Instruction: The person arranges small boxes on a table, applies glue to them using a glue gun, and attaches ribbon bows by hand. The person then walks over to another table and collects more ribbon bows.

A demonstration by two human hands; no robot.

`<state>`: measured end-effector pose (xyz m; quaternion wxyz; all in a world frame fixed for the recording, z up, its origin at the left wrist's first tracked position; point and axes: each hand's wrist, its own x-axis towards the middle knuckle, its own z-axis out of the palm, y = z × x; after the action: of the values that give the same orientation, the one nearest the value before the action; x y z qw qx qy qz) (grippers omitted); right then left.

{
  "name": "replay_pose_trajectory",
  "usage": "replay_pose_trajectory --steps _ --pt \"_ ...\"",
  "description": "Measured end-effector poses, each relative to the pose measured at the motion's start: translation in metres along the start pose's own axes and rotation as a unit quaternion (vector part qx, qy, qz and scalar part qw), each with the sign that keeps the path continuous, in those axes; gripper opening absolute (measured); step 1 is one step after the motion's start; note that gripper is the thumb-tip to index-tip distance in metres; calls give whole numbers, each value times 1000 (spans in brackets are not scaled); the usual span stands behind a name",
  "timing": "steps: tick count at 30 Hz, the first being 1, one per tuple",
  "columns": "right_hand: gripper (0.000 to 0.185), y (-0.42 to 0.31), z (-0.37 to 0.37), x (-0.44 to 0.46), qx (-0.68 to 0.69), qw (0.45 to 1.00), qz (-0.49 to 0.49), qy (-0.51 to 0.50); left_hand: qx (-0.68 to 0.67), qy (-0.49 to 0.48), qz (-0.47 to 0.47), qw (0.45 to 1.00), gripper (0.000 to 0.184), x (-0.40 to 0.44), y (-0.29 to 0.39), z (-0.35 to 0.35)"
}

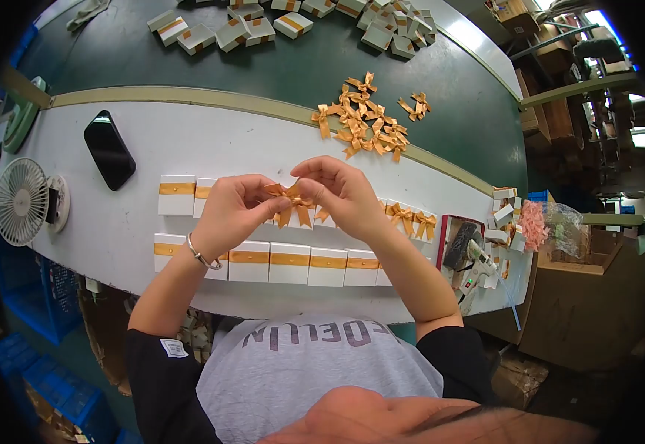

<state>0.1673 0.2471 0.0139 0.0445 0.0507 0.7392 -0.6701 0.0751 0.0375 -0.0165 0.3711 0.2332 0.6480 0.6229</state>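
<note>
An orange-gold satin ribbon bow [294,212] is between my two hands, over the back row of boxes. My left hand [239,211] is closed, with thumb and fingertips pinching the bow's left loop. From the other side, my right hand [341,198] pinches the right loop between thumb and finger. Below my hands are white boxes with gold ribbon bands. In the back row, one box [176,206] has a plain band, while bows [425,223] sit on boxes at the right end. The front-row boxes [288,272] show flat bands, and my forearms partly cover both rows.
Loose gold bows [367,118] lie in a pile at the back, with many banded boxes [234,33] farther off. A phone [109,150] and a small fan [22,200] are on the left. At right, a white glue gun [479,260] rests by a red-edged tray [442,240].
</note>
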Motion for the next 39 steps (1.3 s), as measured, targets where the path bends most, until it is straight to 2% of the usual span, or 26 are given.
replay_pose_trajectory --steps 5,8,11,15,18,24,26,29,31,33,35,39 --pt "16 21 29 -22 95 994 -5 49 -76 54 0 996 17 -24 -3 19" --pt "12 21 39 -30 48 997 -13 58 -42 115 30 992 13 -36 3 30" --pt "12 18 50 -34 26 998 -18 60 -70 62 34 995 14 -45 -9 17" --pt "12 25 64 -35 44 997 26 65 -63 100 20 993 13 -54 -16 22" --pt "14 24 76 -38 -29 994 -40 102 -115 110 -2 987 13 -61 -19 25" --pt "16 33 97 -42 -55 988 -79 124 -169 95 -33 980 14 -77 -29 5" --pt "16 32 100 -35 -58 992 -73 81 -158 104 -39 981 14 -81 -34 -4" --pt "15 22 100 -14 -139 987 -69 32 0 136 0 991 18 -84 -32 -22" --pt "15 20 98 8 -182 981 -57 25 121 204 30 971 22 -81 -25 -31" --pt "16 22 103 33 -185 982 -29 40 251 255 66 931 25 -78 -24 -41" --pt "18 36 104 53 -182 982 -27 48 387 288 105 870 27 -77 -27 -53" --pt "18 43 107 67 -221 974 -15 48 541 266 243 760 37 -73 -36 -62"
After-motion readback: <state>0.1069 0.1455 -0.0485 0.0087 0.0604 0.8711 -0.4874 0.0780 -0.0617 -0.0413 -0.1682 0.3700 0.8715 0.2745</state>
